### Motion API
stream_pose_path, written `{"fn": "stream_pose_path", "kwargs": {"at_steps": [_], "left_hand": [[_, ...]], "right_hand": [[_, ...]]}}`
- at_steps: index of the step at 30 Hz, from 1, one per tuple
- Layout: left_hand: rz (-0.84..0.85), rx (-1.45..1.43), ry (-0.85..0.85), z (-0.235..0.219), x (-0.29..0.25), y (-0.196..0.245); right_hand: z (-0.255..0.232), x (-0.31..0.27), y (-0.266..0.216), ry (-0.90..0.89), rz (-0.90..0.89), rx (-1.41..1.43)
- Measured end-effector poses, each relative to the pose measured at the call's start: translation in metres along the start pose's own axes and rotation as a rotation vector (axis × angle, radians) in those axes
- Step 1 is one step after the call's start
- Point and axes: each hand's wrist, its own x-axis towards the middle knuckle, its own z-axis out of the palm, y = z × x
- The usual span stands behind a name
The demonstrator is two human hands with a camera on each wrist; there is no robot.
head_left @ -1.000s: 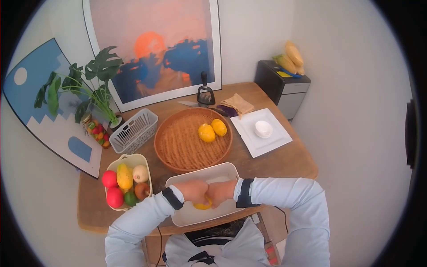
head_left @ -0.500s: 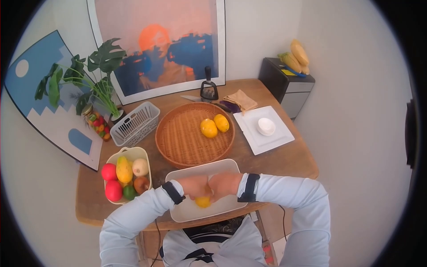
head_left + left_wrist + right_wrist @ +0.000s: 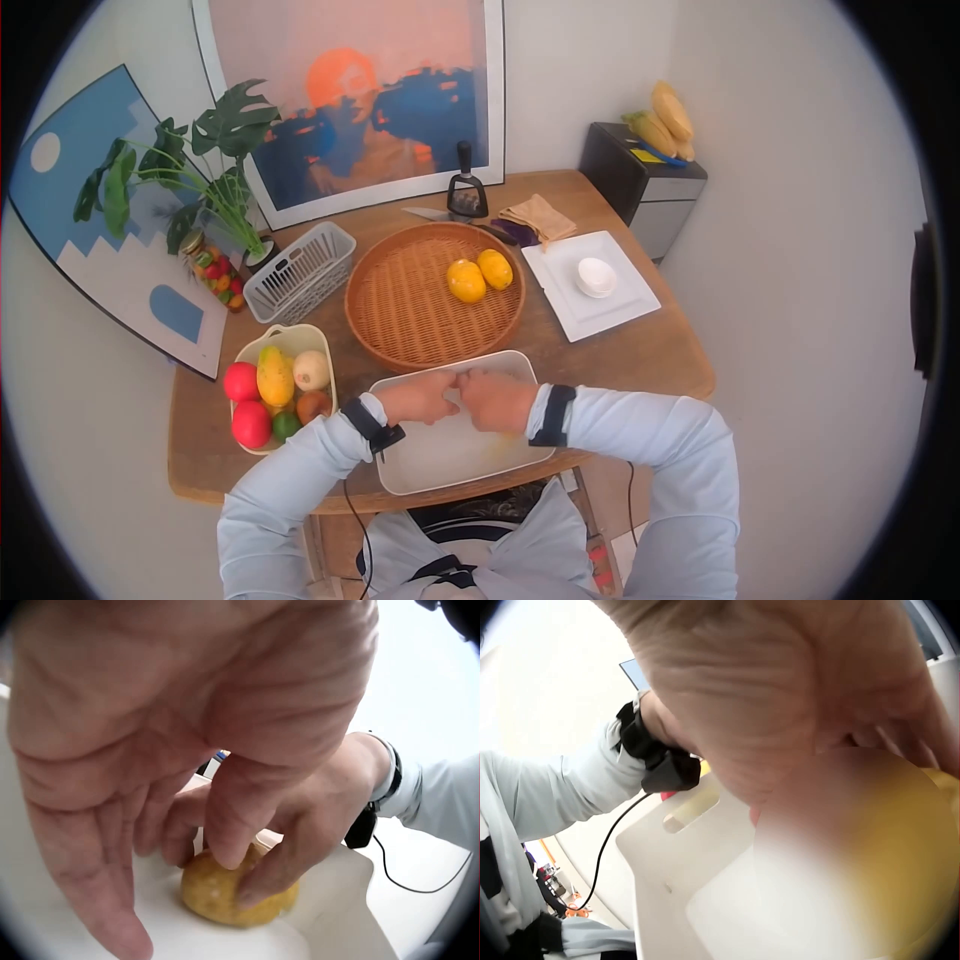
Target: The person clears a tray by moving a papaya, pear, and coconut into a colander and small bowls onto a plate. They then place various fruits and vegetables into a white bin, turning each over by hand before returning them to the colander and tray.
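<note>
Over the white tray (image 3: 410, 468), my left hand (image 3: 420, 398) and right hand (image 3: 498, 402) meet close to its back edge. A yellow fruit (image 3: 214, 896) shows between them in the left wrist view, the right hand (image 3: 304, 829) gripping it with thumb and fingers. The left hand (image 3: 172, 697) has its thumb tip at the top of the fruit and its other fingers stretched down beside it. In the right wrist view the right hand (image 3: 780, 690) is large, with a blurred yellow shape (image 3: 907, 847) under it. The hands hide the fruit in the head view.
Behind the tray stands a round wicker basket (image 3: 400, 300) with two yellow fruits. A bin of fruit (image 3: 329, 350) and a grey basket (image 3: 300, 270) are left. A white plate (image 3: 560, 260) with a small bowl, a cloth (image 3: 540, 217) and a knife (image 3: 428, 213) are farther back.
Both hands have moved up toward the tray's back edge. The yellow fruit that showed below them is now hidden in the head view. The head view has shifted slightly.
</note>
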Motion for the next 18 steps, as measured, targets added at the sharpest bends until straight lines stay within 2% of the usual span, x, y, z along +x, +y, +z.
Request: {"fn": "stream_pose_path", "kwargs": {"at_steps": [1,4,5,8,11,14,17,18], "left_hand": [[-0.006,0.030,0.019,-0.001,-0.001,-0.007],[-0.059,0.072,0.020,-0.005,-0.007,-0.012],[-0.081,0.077,0.009,-0.005,-0.008,-0.011],[-0.076,0.078,-0.009,-0.002,-0.008,-0.005],[0.138,0.316,-0.038,0.000,-0.007,0.000],[0.365,0.264,0.088,0.008,-0.005,-0.015],[0.183,0.408,0.014,0.012,-0.006,-0.014],[0.147,0.441,0.005,0.014,-0.008,-0.009]], "right_hand": [[-0.002,-0.003,0.003,0.108,-0.017,-0.011],[-0.012,-0.018,-0.002,0.062,0.001,-0.200],[-0.029,-0.026,-0.013,-0.101,-0.083,-0.351],[-0.020,-0.030,-0.016,-0.192,-0.022,-0.290],[-0.032,-0.016,-0.019,-0.298,0.015,0.051],[-0.016,-0.005,-0.001,0.119,-0.140,0.042],[-0.031,-0.007,-0.002,-0.133,-0.119,-0.031],[-0.033,-0.011,-0.005,-0.146,-0.119,-0.011]]}}
